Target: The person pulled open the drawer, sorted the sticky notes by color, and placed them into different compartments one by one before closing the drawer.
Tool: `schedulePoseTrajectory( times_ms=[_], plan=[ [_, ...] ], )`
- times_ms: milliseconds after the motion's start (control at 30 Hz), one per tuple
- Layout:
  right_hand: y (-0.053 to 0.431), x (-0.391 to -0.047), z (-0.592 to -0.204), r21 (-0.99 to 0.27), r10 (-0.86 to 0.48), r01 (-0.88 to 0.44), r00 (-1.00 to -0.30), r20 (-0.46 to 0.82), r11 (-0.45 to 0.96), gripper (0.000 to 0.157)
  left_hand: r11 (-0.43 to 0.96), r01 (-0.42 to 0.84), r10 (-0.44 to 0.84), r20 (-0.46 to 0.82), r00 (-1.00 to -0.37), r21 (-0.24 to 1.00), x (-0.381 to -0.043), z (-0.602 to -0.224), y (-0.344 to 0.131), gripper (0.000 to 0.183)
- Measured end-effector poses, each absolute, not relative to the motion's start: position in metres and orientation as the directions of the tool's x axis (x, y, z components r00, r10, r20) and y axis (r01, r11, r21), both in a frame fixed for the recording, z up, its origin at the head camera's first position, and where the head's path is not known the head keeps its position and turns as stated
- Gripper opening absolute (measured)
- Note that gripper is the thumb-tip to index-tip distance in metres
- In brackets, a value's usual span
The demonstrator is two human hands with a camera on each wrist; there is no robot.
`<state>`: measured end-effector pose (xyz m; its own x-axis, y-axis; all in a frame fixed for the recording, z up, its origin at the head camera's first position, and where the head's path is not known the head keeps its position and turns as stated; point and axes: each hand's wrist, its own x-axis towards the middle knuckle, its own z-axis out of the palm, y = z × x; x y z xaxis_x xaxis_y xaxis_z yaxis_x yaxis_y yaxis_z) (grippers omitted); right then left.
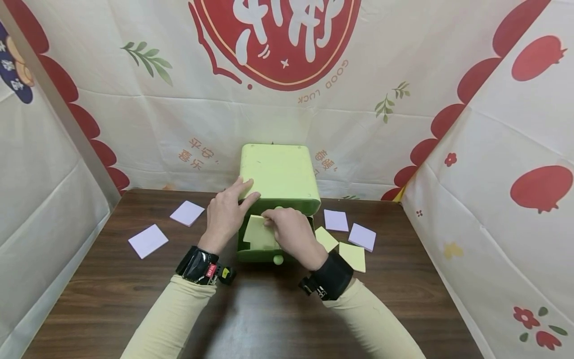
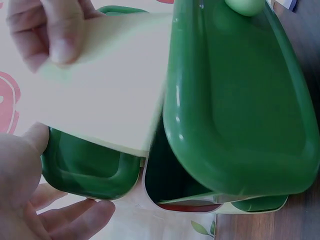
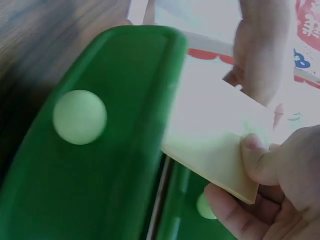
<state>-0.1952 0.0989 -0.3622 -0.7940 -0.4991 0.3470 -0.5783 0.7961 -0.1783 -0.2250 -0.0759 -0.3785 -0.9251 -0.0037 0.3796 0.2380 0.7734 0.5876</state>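
Observation:
A light green drawer cabinet [image 1: 279, 173] stands mid-table against the backdrop. Its dark green lower drawer [image 1: 255, 253] is pulled out toward me, its pale knob [image 1: 278, 259] facing front. My right hand [image 1: 269, 219] pinches a pale yellow sticky-note pad [image 1: 256, 233] and holds it over the open drawer. From the right wrist, the pad [image 3: 215, 135] lies slanted across the drawer front [image 3: 100, 175], my thumb [image 3: 257, 160] on its corner. My left hand [image 1: 244, 192] rests with straight fingers on the cabinet's front left corner. From the left wrist, the pad [image 2: 100, 80] hangs above the drawer [image 2: 240, 100].
Loose pads lie on the dark wooden table [image 1: 112, 294]: purple ones at left [image 1: 148, 241] [image 1: 187, 213] and right [image 1: 336, 220] [image 1: 362, 236], yellow ones [image 1: 326, 238] [image 1: 353, 256] beside my right wrist. Printed cloth walls close in the back and both sides.

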Motion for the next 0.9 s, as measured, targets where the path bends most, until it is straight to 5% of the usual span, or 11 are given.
schedulePoseTrajectory(
  times_ms=[367,900],
  plan=[
    [0.095,-0.203,-0.381,-0.061,-0.494,-0.512,-0.849,0.186,0.857,0.011,0.784,0.227,-0.004,0.371,-0.929,0.578,-0.226,-0.379,-0.076,0.05],
    [0.099,-0.218,-0.404,-0.144,-0.503,-0.514,-0.857,0.109,0.846,0.017,0.783,0.226,-0.003,0.367,-0.93,0.58,-0.226,-0.379,-0.076,0.05]
  ],
)
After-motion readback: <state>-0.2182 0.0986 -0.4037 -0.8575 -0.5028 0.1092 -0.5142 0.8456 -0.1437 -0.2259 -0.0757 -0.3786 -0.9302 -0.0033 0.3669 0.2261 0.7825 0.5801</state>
